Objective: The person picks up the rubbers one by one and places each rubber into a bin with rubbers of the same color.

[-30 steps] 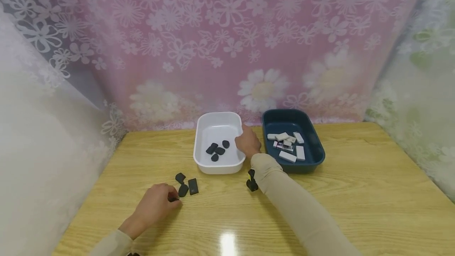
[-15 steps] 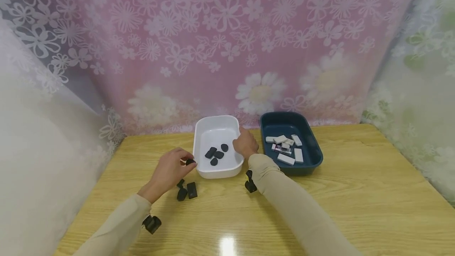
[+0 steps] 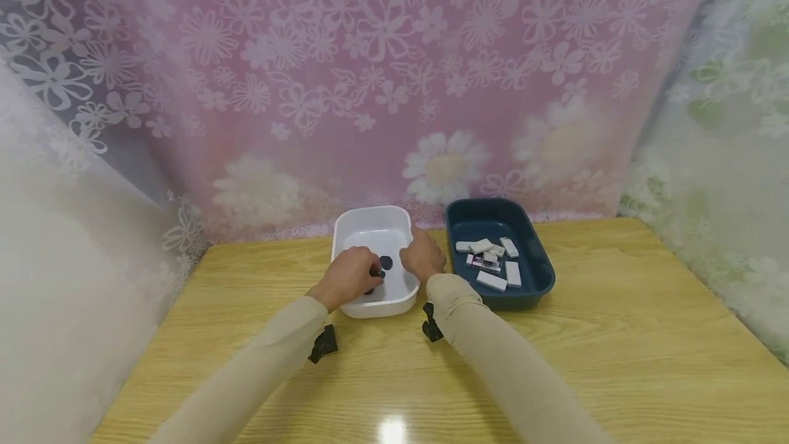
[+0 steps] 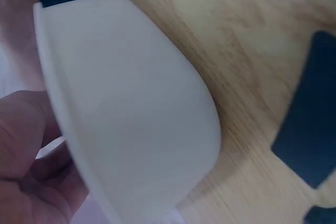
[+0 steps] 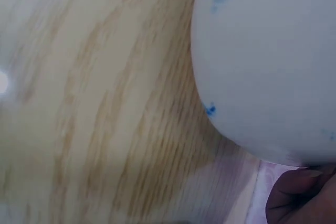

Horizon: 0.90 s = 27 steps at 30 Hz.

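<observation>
In the head view, my left hand (image 3: pixel 351 273) reaches over the near left rim into the white plastic tub (image 3: pixel 379 309). Its thumb and fingers pinch a small black piece, mostly hidden by the fingers. Beneath and beside the fingertips lie more black pieces, among them a rounded one (image 3: pixel 385 262). My right hand (image 3: pixel 423 254) grips the tub's right rim, its fingers partly hidden. In the left wrist view, the curled left fingers show behind the tub's wall (image 4: pixel 131 93). The right wrist view has the right fingers (image 5: pixel 296 190) at the tub's edge.
Right of the white tub stands a dark blue tub (image 3: pixel 542 279) with several white erasers (image 3: pixel 492 281). On the wooden table (image 3: pixel 394 375), a black rectangular block (image 4: pixel 310 114) lies under my left forearm. A floral cloth (image 3: pixel 308 177) hangs behind.
My left hand has picked up a black piece from the table's left and carried it up and right into the white tub. My right hand has kept its grip on the rim.
</observation>
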Available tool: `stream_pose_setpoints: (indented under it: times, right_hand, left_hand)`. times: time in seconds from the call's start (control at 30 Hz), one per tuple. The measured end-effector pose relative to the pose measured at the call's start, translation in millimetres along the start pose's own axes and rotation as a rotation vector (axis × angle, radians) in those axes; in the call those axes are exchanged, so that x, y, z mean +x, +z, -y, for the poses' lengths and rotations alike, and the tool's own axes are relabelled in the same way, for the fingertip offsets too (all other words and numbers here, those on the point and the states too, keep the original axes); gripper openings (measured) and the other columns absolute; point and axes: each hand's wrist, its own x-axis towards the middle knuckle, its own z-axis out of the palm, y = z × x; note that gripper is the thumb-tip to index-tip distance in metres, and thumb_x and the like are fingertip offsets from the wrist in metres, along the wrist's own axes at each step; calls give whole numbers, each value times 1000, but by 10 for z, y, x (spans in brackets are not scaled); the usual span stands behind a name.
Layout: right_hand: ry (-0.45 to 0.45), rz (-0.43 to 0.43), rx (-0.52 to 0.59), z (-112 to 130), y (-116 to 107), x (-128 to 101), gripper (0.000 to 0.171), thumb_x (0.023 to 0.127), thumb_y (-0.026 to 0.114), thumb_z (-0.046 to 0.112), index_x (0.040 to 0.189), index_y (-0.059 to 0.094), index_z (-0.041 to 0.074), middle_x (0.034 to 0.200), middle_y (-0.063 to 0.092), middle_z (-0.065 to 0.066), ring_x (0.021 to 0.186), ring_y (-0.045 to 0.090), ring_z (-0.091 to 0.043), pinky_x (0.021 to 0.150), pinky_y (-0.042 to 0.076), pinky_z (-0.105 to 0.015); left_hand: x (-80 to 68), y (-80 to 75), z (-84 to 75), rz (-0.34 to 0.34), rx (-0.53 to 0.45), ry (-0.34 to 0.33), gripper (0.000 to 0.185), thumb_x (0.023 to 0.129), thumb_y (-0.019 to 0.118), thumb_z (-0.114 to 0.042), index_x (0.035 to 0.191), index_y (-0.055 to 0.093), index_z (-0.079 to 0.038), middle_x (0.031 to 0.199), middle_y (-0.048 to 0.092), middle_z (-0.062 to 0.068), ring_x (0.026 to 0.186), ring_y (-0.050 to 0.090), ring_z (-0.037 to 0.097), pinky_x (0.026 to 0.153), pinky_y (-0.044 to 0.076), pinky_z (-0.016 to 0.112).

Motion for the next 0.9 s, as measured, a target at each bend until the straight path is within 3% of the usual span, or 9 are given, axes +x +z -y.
stream_pose_setpoints:
  times: [0.2,0.4,0.5,0.77,0.9]
  right_hand:
    - [12,9,-3,9,-17,-11,61,87,60,16,145,41,14,125,59,-13,102,59,-32,82,46,-51]
    - [21,6,6,-2,-29,-7,61,86,60,16,145,42,13,129,57,-12,105,58,-31,84,45,-51]
    - [16,3,9,22,-26,-11,61,86,60,15,145,43,14,130,56,-12,106,57,-31,85,45,-51]
    - [5,6,11,28,-16,-25,59,86,59,14,143,44,14,126,58,-12,105,58,-30,84,46,-50]
    - [13,8,-3,2,-24,-23,59,87,58,14,144,43,12,129,57,-13,107,57,-31,84,47,-51]
  left_hand:
    - [166,114,-7,76,25,-37,16,80,77,-12,69,65,-11,67,57,-5,63,51,12,63,44,29]
    - [207,225,14,126,9,65,11,74,78,-8,76,68,-11,73,60,-5,68,55,12,66,46,29]
    - [197,235,21,141,1,81,13,72,80,-10,78,68,-11,74,60,-5,68,55,12,66,46,29]
    - [183,237,18,206,33,75,12,78,79,-20,82,72,-12,79,63,-4,70,58,12,69,47,30]
    - [137,179,45,175,16,112,6,86,71,-19,85,71,-13,79,63,-4,69,57,11,68,47,30]
